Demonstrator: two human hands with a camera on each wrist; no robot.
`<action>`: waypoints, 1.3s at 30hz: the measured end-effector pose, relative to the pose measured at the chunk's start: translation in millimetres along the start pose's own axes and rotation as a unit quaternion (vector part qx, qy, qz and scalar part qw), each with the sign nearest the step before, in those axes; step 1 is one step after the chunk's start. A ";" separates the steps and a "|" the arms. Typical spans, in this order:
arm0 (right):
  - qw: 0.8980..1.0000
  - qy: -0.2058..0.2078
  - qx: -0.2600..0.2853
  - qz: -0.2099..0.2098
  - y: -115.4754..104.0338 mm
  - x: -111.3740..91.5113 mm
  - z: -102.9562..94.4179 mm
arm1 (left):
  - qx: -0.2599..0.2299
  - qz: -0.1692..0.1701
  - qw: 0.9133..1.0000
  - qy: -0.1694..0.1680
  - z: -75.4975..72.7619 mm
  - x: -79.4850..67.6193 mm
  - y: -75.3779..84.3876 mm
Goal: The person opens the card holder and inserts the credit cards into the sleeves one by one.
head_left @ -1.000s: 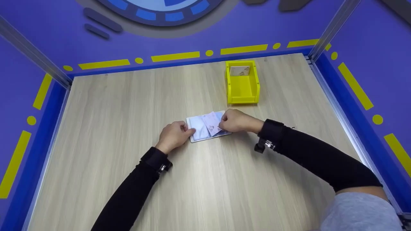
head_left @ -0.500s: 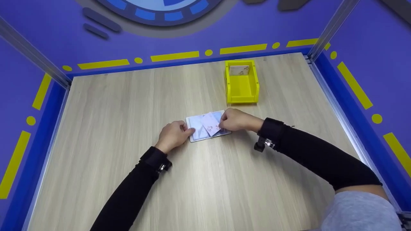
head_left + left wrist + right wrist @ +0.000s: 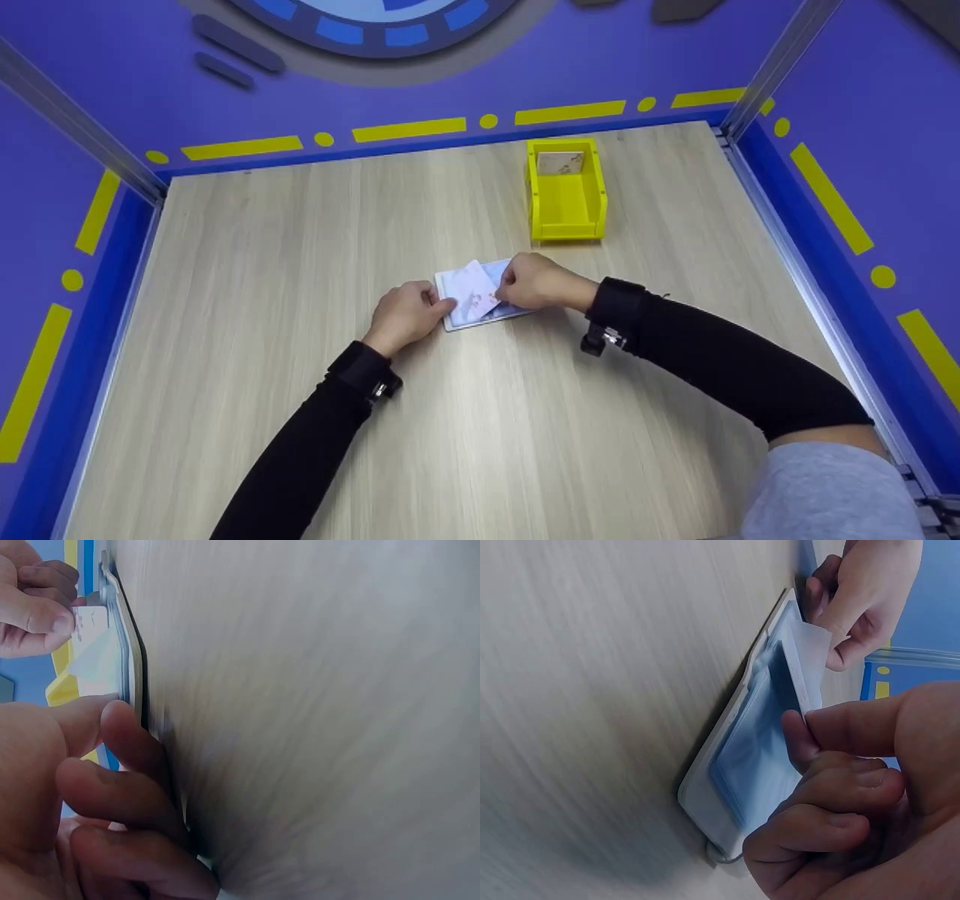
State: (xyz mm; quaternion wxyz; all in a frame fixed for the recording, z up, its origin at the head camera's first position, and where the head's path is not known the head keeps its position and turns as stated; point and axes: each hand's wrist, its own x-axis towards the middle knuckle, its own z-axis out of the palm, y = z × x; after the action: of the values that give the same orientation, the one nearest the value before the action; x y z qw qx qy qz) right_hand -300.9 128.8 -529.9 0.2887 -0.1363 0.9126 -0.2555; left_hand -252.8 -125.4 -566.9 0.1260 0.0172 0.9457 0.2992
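Observation:
An open card holder [image 3: 459, 318] with clear, bluish plastic sleeves lies flat on the wooden table. My left hand [image 3: 405, 315] holds its left edge, thumb on top and the other fingers curled against the side in the left wrist view. Between thumb and index finger, my right hand [image 3: 840, 780] pinches a pale pink-white card [image 3: 474, 289] with a small flower print. That card slants over the holder's left half; in the right wrist view its lower edge is at the sleeve [image 3: 757, 757]. Whether it is inside a sleeve I cannot tell. My right hand hides the holder's right end.
Beyond the holder, slightly right, a yellow bin [image 3: 566, 232] stands on the table [image 3: 300, 247]. A printed card [image 3: 559, 163] leans on the bin's back wall. Blue-purple panels [image 3: 420, 97] with yellow marks enclose the table at the back and both sides.
My right hand has moved left over the holder, carrying the card with it; the card now slants over the left half. My left hand and the holder have stayed in place.

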 end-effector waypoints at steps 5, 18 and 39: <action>1.000 -0.001 0.003 -0.003 -4.5 -0.5 3.2 | 0.000 0.004 1.000 0.003 0.2 0.5 -0.3; 1.000 0.006 -0.010 -0.020 -9.1 2.5 10.7 | -0.004 0.000 1.000 0.003 0.1 0.7 0.4; 0.999 0.019 -0.027 -0.039 -15.7 5.2 21.0 | -0.001 0.012 1.000 0.010 1.1 0.5 -0.9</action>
State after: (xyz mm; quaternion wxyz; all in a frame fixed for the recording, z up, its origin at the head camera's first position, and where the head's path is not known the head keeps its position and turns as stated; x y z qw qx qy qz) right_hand -290.9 105.5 -538.5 0.2568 -0.1749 0.9185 -0.2445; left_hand -252.9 -125.4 -568.4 0.1135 0.0255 0.9464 0.3015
